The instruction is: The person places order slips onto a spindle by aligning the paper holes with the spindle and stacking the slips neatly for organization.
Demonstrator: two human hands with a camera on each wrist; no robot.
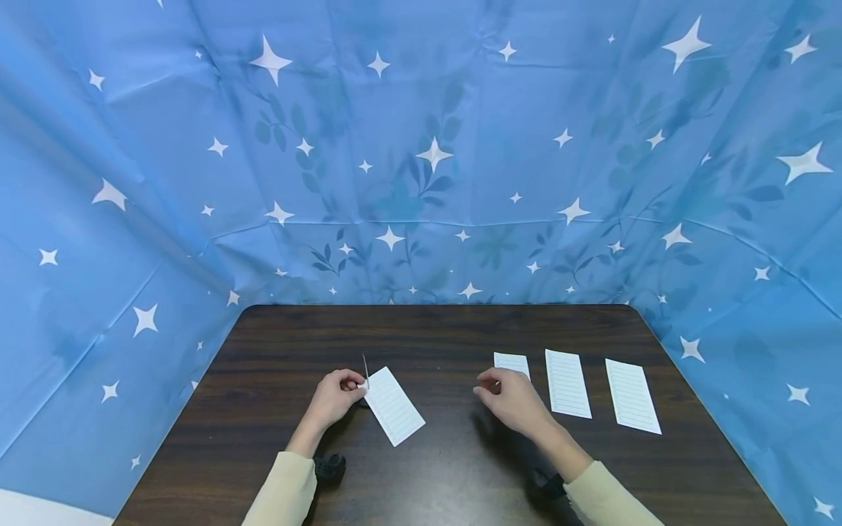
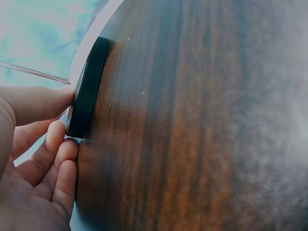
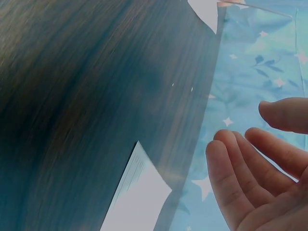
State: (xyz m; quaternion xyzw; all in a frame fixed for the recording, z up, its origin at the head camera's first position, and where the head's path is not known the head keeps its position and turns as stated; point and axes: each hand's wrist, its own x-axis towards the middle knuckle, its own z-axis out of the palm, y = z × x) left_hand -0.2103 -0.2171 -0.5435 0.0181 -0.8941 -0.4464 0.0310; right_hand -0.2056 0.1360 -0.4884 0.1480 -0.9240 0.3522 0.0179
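Note:
My left hand [image 1: 335, 398] grips the edge of a bill spike, whose thin metal rod [image 1: 365, 370] stands upright past the fingertips. In the left wrist view its round black base [image 2: 91, 91] lies against the thumb and fingertips. A white lined slip [image 1: 395, 405] sits at the rod, slanting down to the right over the base; whether the rod passes through it cannot be made out. My right hand [image 1: 514, 400] hovers above the table with loosely bent fingers, thumb apart from them in the right wrist view, holding nothing. Partly behind it is another lined slip [image 1: 511, 361].
Two more lined slips, one [image 1: 568, 383] in the middle of the row and one [image 1: 633, 395] at the far right, lie on the dark wooden table [image 1: 434, 467]. A blue curtain [image 1: 395, 175] with white stars hangs behind the table and along its sides.

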